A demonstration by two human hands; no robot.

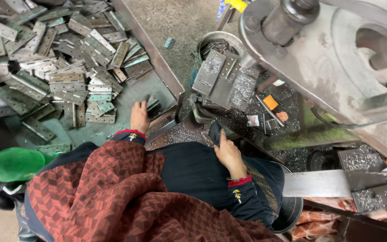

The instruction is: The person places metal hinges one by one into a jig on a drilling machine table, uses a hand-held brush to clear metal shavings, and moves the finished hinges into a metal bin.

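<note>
**Hinges under the hand, dark piece by the press**

A few grey metal hinges (152, 102) lie flat, stacked at the tray's near corner, under the left fingertips; a small dark flat piece (214, 133) stands tilted in the right fingers, beside the press.

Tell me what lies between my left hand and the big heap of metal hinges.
In the head view, bare tray floor separates the left hand from the hinge heap; small dark plates sit beside the fingers.

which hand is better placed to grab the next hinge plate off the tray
Left, probably. The left hand already rests on the tray, touching small plates beside the heap of hinge plates. The right hand is off the tray, its grip on a dark piece below the machine's fixture.
</note>
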